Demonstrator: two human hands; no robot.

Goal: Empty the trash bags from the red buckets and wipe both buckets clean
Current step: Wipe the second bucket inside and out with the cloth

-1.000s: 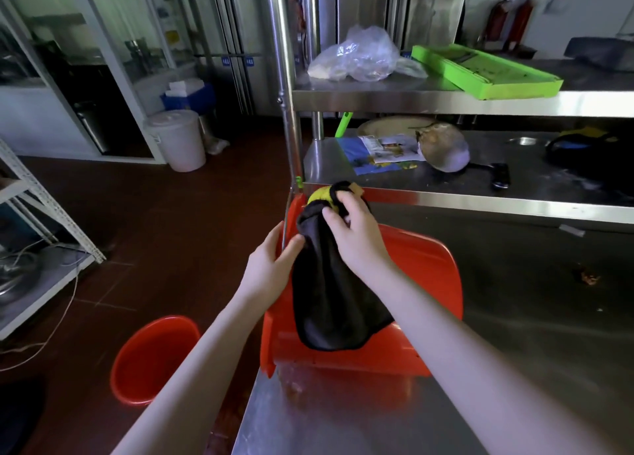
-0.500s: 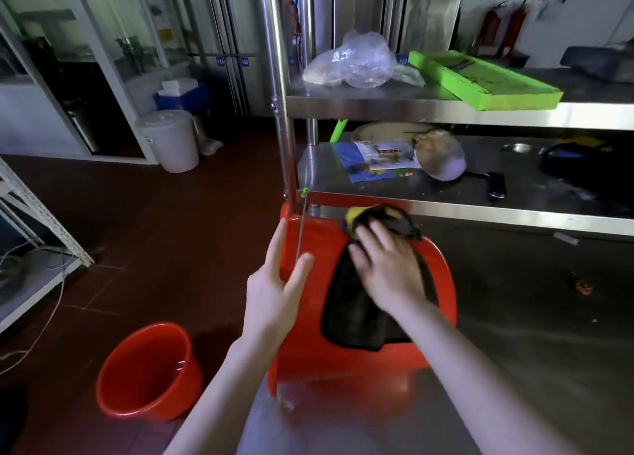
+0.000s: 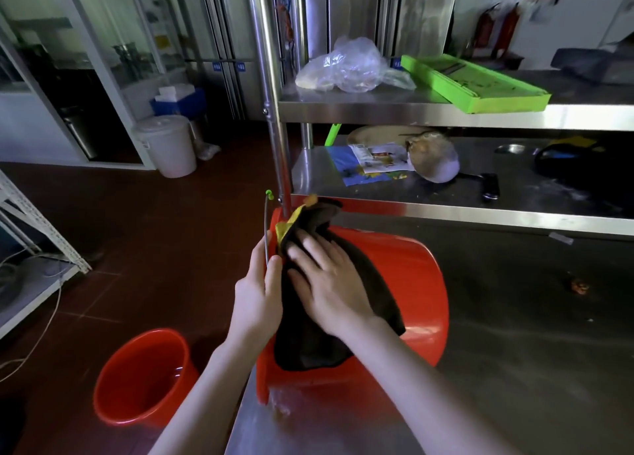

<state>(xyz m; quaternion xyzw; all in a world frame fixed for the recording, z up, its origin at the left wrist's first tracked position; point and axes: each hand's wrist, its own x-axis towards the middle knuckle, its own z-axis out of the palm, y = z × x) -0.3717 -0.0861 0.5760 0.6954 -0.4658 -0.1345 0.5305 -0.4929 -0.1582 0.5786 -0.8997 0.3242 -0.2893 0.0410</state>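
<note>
The red bucket (image 3: 411, 283), smooth glossy plastic with a tapered round wall, lies on its side at the near left corner of the brushed steel table (image 3: 514, 368), its mouth facing left. A black cloth (image 3: 308, 344), soft and matte with a yellow edge at its far end, is draped over the upper wall of the bucket.

The right hand (image 3: 329, 283) lies flat on the cloth, its fingers (image 3: 315, 248) straight and spread apart. They are motion-blurred at the tips.

The left hand (image 3: 255, 296) holds the bucket's rim, with the thumb on the outer side beside the cloth and the fingers pressed together on the mouth side. The thin wire handle (image 3: 266, 221), tipped with green, rises between thumb and forefinger.

The second bucket (image 3: 113, 410), of the same red plastic, stands upright on the dark red tiled floor (image 3: 154, 231), near and to the left of the table.
</note>
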